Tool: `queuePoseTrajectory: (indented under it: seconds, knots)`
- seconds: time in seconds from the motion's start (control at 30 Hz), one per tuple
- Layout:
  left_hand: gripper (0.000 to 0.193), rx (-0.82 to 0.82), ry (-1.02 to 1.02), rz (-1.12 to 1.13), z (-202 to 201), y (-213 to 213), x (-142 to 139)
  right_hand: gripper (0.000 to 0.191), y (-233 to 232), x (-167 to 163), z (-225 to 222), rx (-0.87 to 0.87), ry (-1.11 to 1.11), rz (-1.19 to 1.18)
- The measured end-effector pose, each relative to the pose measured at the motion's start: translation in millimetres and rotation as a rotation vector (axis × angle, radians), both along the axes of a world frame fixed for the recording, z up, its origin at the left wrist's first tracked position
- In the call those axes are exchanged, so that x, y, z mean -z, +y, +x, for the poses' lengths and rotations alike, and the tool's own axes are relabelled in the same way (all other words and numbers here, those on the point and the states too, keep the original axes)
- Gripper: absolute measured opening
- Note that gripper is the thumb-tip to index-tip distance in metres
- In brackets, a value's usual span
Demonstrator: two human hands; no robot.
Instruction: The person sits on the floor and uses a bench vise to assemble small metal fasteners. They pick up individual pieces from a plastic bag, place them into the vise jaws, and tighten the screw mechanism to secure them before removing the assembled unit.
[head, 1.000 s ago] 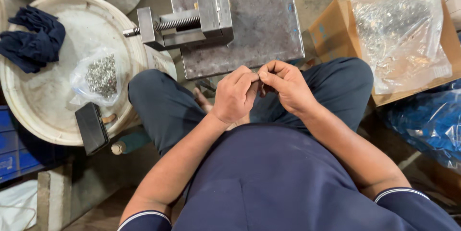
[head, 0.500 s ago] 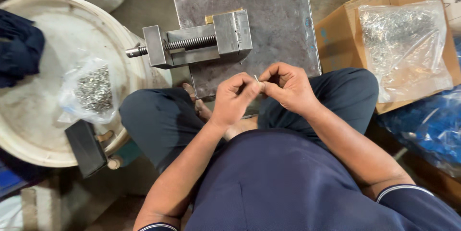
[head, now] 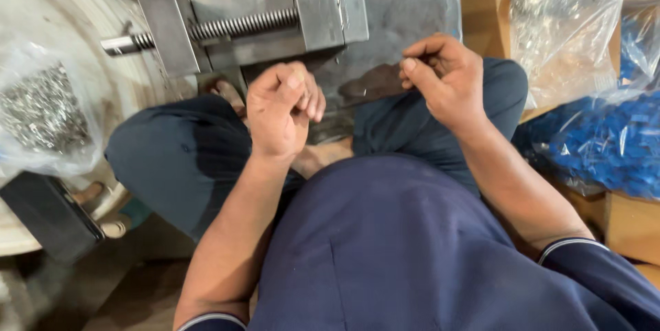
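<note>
My left hand (head: 280,109) hovers over my lap with its fingers curled in against the thumb. Whatever is inside is hidden. My right hand (head: 445,78) is a hand's width to the right, thumb pressed on the forefinger tip in a pinch. I cannot make out anything between them. Just beyond both hands a grey steel vise (head: 247,25) with a threaded screw lies on a dark metal plate (head: 405,8). My crossed legs in dark blue trousers (head: 172,159) are under the hands.
A clear bag of small silver metal parts (head: 42,107) rests on a white round tub (head: 82,49) at left. A black block (head: 48,217) lies at lower left. At right are a cardboard box (head: 485,8), a clear bag of metal parts (head: 560,21) and blue plastic pieces (head: 605,149).
My hands were pressed together over a small metal piece; now they have drawn apart. The view has moved closer to the vise and my lap.
</note>
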State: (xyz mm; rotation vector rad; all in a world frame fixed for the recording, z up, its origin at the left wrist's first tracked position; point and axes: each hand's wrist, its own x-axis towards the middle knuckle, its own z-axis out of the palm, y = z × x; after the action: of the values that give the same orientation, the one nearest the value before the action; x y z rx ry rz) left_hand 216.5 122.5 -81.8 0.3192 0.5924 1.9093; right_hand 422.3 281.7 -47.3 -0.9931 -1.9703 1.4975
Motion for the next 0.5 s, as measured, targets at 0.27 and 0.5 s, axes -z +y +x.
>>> queuePoseTrajectory:
  seconds: [0.27,0.5]
  knots:
    - [0.021,0.069,0.024,0.014,-3.9,3.8,-0.4,0.021,-15.2,-23.9,-11.9,-0.472,-0.22,0.729]
    - [0.016,0.134,0.367,-0.076,-3.3,3.4,-1.6,0.018,-23.9,-13.1,-18.2,-0.496,-0.161,0.963]
